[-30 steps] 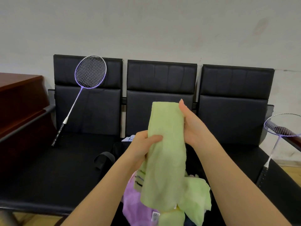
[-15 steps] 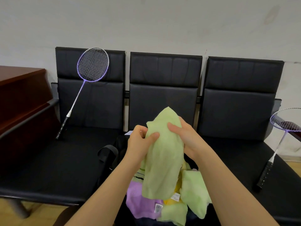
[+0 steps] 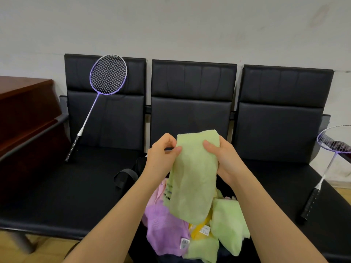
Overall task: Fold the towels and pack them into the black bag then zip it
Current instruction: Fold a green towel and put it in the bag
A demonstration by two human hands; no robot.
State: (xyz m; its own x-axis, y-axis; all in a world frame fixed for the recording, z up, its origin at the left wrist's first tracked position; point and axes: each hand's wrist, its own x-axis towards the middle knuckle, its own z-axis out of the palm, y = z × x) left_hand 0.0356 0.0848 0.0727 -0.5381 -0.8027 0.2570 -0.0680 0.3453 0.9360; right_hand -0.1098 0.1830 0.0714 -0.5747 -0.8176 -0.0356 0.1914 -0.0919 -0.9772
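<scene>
Towels are seen in two places: one light green towel [image 3: 193,175], folded into a long strip, is held upright above the black bag [image 3: 141,165], and the rest are heaped below it. The strip's upper left edge is pinched in the grip of the left hand [image 3: 161,154], thumb and fingers curled onto the cloth; its upper right edge is clasped by the right hand [image 3: 222,158], thumb laid across the front. Beneath, a purple towel [image 3: 167,230], more green towels [image 3: 228,230] and a yellow one [image 3: 199,230] are piled on the bag, which is set on the middle seat of a black bench [image 3: 57,196]. A purple racket [image 3: 102,88] is leaned against the left backrest, another racket [image 3: 330,158] at the right end.
</scene>
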